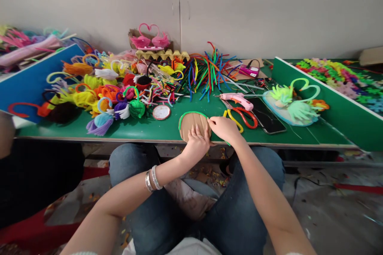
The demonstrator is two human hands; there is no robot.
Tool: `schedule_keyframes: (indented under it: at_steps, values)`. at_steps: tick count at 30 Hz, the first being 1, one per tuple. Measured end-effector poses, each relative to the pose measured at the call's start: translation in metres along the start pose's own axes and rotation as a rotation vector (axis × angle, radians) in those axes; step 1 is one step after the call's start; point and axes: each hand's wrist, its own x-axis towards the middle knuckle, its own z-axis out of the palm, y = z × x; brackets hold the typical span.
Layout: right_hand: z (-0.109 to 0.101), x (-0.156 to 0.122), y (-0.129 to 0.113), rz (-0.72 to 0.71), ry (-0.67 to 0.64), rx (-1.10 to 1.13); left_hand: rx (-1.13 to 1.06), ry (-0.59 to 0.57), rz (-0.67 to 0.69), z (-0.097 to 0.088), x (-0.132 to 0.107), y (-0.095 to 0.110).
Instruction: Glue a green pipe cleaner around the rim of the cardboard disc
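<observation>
Cut-off arms [125,195], cardboard disc [190,121] partly beneath left hand [196,143]

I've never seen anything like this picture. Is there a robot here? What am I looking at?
No robot here: just a seated person's two bare hands, seen from a camera worn on their head, looking forward and down. That is why the forearms reach in from the bottom.

The left hand lies flat on a cardboard disc. The right hand pinches a green strip at the disc's right edge; the strip curves along the disc's far edge.

On the green table, a pink glue gun and a dark phone lie to the right. Colourful fluffy bundles are heaped to the left, with loose fuzzy strips behind the disc.
</observation>
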Motion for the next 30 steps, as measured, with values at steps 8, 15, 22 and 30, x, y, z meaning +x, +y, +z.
schedule_keyframes:
  at_steps: [8, 15, 22, 30]
  values:
    - [-0.002, -0.001, -0.001, 0.001, -0.013, -0.014, 0.031, 0.021, 0.006, 0.003, -0.001, 0.0]
    - [-0.01, -0.006, 0.005, 0.0, -0.084, 0.039, 0.019, 0.016, 0.012, 0.002, -0.002, 0.0]
    - [-0.003, -0.007, 0.0, -0.003, -0.041, -0.03, 0.004, 0.022, 0.007, 0.005, -0.001, -0.001]
    - [0.007, -0.007, -0.006, 0.014, 0.019, -0.087, -0.171, -0.008, -0.018, -0.009, -0.001, -0.014]
